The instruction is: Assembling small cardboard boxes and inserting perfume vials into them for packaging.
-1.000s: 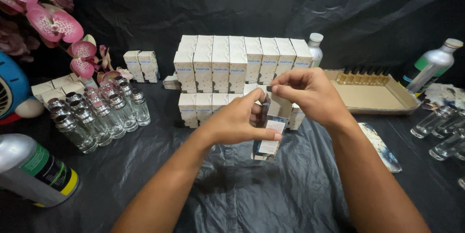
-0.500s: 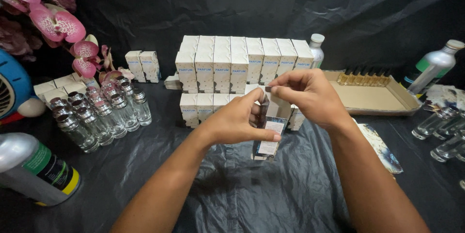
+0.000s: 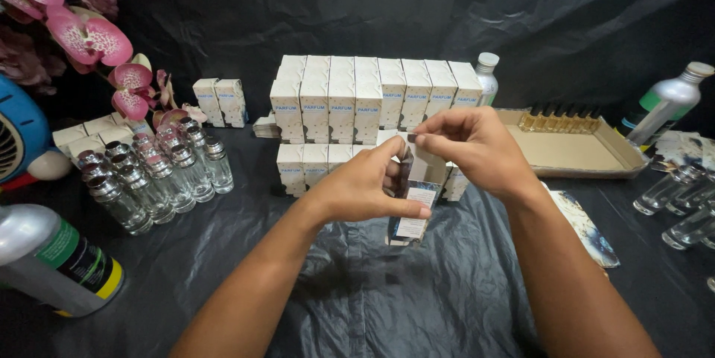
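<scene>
Both my hands meet over the middle of the black sheet. My left hand (image 3: 365,187) grips a small white carton (image 3: 411,213) with a label on its side, held upright. My right hand (image 3: 477,146) pinches the carton's top flap from above. A dark slim item shows inside the carton's top; I cannot tell what it is. Behind my hands stands a stacked block of white cartons (image 3: 357,101) in two tiers.
Several clear glass vials (image 3: 153,176) with metal necks stand at left, more lie at right (image 3: 681,202). A shallow cardboard tray (image 3: 573,153) with amber bottles is back right. Silver bottles lie at left (image 3: 56,261) and stand at right (image 3: 666,101). Pink flowers (image 3: 89,38) at far left.
My hands and the carton stay in almost the same place; the fingers of my right hand shift slightly at the carton's top flap.
</scene>
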